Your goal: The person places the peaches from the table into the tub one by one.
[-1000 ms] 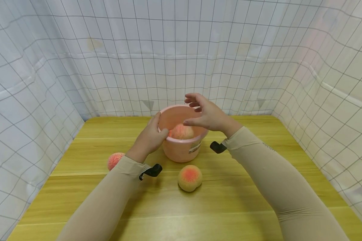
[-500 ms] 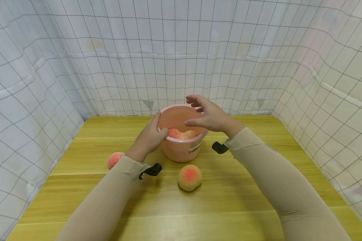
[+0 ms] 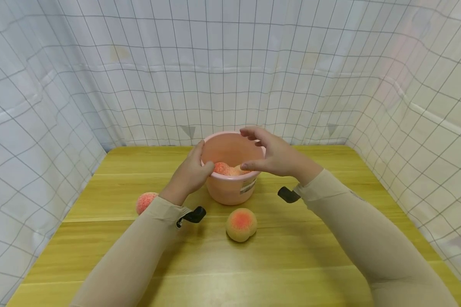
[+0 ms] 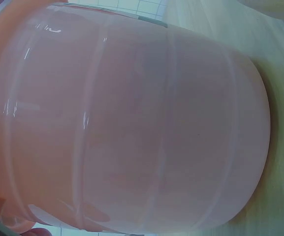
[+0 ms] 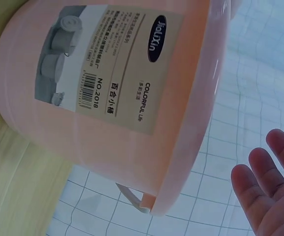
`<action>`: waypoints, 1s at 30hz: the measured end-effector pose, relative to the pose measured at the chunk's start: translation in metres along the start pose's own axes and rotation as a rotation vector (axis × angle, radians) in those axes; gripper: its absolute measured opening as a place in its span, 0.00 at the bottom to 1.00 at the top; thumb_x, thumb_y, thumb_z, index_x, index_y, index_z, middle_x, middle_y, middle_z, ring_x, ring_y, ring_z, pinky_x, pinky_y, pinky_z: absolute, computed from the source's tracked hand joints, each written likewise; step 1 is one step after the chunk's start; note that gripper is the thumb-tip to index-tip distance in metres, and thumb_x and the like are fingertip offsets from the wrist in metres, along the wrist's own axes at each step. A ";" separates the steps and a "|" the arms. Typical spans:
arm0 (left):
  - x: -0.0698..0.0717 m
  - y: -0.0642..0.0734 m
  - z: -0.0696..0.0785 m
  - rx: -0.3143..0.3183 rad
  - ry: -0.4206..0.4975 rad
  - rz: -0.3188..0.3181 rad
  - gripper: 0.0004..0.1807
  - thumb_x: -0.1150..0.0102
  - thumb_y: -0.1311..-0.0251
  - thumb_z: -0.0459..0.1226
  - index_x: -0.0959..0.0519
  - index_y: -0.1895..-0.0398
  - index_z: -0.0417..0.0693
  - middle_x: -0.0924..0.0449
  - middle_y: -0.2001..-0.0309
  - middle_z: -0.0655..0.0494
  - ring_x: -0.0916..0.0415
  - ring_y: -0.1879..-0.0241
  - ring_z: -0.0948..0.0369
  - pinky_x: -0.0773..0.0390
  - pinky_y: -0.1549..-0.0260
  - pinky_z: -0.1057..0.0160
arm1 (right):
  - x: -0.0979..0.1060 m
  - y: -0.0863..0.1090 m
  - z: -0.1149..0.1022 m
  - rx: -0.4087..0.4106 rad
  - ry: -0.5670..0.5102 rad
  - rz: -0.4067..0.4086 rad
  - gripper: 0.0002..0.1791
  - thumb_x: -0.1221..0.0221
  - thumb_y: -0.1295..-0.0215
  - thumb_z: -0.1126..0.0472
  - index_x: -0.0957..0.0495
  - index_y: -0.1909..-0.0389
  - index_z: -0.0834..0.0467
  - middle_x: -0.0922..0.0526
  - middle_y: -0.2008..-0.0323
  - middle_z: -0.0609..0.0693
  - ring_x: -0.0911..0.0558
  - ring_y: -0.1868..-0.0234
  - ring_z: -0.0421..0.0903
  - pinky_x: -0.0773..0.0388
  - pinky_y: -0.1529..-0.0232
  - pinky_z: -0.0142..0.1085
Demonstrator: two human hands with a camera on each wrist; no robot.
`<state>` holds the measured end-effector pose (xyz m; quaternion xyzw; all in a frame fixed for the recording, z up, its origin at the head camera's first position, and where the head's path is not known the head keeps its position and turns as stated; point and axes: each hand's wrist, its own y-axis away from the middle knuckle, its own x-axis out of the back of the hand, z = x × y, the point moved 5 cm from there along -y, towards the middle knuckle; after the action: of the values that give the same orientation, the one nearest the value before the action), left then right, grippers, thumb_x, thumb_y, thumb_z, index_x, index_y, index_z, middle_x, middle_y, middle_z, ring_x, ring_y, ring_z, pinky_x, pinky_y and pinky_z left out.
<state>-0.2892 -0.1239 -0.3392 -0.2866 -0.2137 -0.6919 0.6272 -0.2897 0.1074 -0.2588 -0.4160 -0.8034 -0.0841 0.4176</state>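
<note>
A pink plastic bucket (image 3: 230, 192) stands upright on the wooden table, its printed label (image 5: 110, 69) filling much of the right wrist view. My left hand (image 3: 189, 175) holds the bucket's left rim, thumb over the near edge; in the left wrist view the bucket wall (image 4: 132, 123) hides most of that hand. Inside, a red-speckled peach (image 3: 221, 168) rests against a paler peach (image 3: 237, 171). Over the right rim is my right hand (image 3: 274, 155), fingers spread and nothing in them. Another peach (image 3: 241, 225), yellow with a red patch, lies on the table in front of the bucket.
Left of the bucket sits a red-speckled peach (image 3: 146, 202), partly covered by my left forearm. The wooden table (image 3: 311, 264) is enclosed at the back and sides by a white grid-patterned curtain (image 3: 230, 85). Both wrists carry a black camera mount (image 3: 288, 195).
A peach below my right hand has dropped deeper into the bucket, uncovering the speckled one. My right hand has shifted right and a little nearer; my left hand stays on the rim.
</note>
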 end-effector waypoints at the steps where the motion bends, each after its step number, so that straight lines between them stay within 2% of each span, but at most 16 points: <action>1: 0.000 0.000 0.000 -0.001 -0.001 0.000 0.48 0.55 0.32 0.47 0.60 0.12 0.50 0.58 0.13 0.50 0.48 0.18 0.45 0.38 0.24 0.36 | 0.000 0.003 -0.001 -0.001 0.005 -0.006 0.50 0.25 0.39 0.49 0.39 0.20 0.57 0.32 0.23 0.52 0.31 0.25 0.55 0.33 0.24 0.52; 6: 0.000 0.000 0.001 0.001 -0.002 -0.002 0.47 0.55 0.31 0.47 0.60 0.12 0.50 0.59 0.13 0.50 0.49 0.17 0.46 0.39 0.23 0.37 | -0.001 0.017 -0.004 0.011 0.025 -0.026 0.50 0.25 0.39 0.50 0.40 0.20 0.55 0.33 0.23 0.49 0.32 0.24 0.50 0.33 0.24 0.51; 10: 0.001 0.001 0.002 0.002 -0.004 -0.007 0.47 0.55 0.31 0.47 0.61 0.12 0.50 0.59 0.13 0.50 0.49 0.17 0.46 0.39 0.23 0.37 | -0.002 0.029 -0.005 0.033 0.093 -0.029 0.52 0.24 0.40 0.49 0.40 0.19 0.54 0.33 0.22 0.49 0.31 0.24 0.53 0.32 0.25 0.54; 16: 0.001 0.001 0.002 0.003 -0.002 -0.003 0.48 0.55 0.31 0.47 0.61 0.12 0.50 0.59 0.13 0.50 0.47 0.18 0.46 0.38 0.24 0.37 | -0.007 0.047 -0.011 0.105 0.204 -0.046 0.56 0.22 0.43 0.48 0.42 0.18 0.57 0.38 0.19 0.53 0.38 0.19 0.55 0.39 0.21 0.57; 23: 0.001 0.000 0.000 0.000 -0.003 0.000 0.47 0.55 0.32 0.47 0.60 0.12 0.50 0.58 0.13 0.49 0.47 0.18 0.46 0.38 0.24 0.37 | -0.015 0.073 -0.012 0.118 0.293 -0.111 0.63 0.25 0.42 0.39 0.50 0.15 0.58 0.47 0.15 0.51 0.48 0.15 0.56 0.44 0.19 0.59; 30: 0.000 0.000 0.000 0.017 0.006 -0.004 0.48 0.55 0.34 0.48 0.60 0.12 0.52 0.58 0.13 0.51 0.47 0.18 0.46 0.38 0.24 0.37 | -0.026 0.096 -0.009 0.145 0.350 -0.129 0.64 0.29 0.43 0.31 0.51 0.14 0.54 0.53 0.14 0.52 0.48 0.16 0.57 0.39 0.21 0.59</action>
<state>-0.2897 -0.1242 -0.3389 -0.2789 -0.2182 -0.6921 0.6289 -0.2056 0.1486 -0.2929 -0.3115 -0.7474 -0.1235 0.5736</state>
